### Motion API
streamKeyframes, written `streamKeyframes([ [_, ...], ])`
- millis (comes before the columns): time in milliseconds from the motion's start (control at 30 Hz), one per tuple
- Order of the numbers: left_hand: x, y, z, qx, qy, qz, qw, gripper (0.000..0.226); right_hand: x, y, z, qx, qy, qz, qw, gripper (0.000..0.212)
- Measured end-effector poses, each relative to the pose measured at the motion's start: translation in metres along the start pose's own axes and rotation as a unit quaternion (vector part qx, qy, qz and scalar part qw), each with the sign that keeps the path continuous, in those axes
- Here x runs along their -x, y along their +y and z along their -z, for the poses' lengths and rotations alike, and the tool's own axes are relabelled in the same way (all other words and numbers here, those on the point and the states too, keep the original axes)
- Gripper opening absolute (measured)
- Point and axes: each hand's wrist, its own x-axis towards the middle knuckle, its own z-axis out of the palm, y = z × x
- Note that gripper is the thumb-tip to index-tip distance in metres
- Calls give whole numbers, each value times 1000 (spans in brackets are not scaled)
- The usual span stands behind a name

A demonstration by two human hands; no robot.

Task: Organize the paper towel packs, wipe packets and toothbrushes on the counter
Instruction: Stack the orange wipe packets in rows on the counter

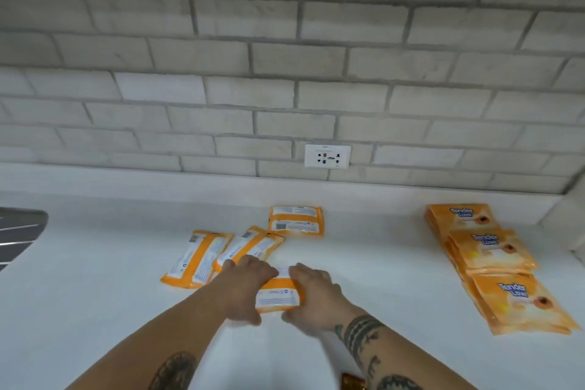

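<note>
An orange and white wipe packet (278, 291) lies back side up on the white counter (95, 294), gripped from both ends by my left hand (245, 286) and my right hand (311, 291). Behind my left hand two more packets (196, 258) (250, 245) lie face down and askew, the second leaning on the first. A third one (296, 220) rests flat near the wall. At the right, three orange "Tender Love" packs (459, 217) (490, 250) (522, 302) form an overlapping row, label side up. No toothbrushes are in sight.
A grey brick wall with a white power socket (327, 156) backs the counter. A metal sink edge (19, 231) shows at the far left. Something small and brown (353, 381) peeks in at the bottom edge beside my right forearm.
</note>
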Motion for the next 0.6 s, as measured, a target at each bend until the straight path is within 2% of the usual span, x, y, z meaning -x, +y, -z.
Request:
streamKeyframes([
  [67,4,-13,-10,10,30,-22,999,91,-6,-15,-15,55,-22,11,998,101],
  [133,6,-21,-17,28,46,-35,998,85,-11,-23,-22,69,7,7,998,104],
  [300,11,-19,-15,72,74,-63,993,58,-1,-19,-21,63,21,5,998,88],
  [367,13,-19,-8,148,40,-49,987,57,8,-18,-20,6,34,-1,999,74],
  [400,14,-19,-1,219,7,-36,975,54,14,-18,-17,-37,47,-5,998,65],
  [500,18,-15,24,419,-80,-10,905,42,36,-18,0,-168,129,-29,977,37],
  [567,18,-12,39,520,-119,-8,846,46,48,-20,15,-234,196,-44,951,25],
  [600,17,-9,46,572,-143,-13,807,48,54,-21,24,-270,221,-44,936,27],
])
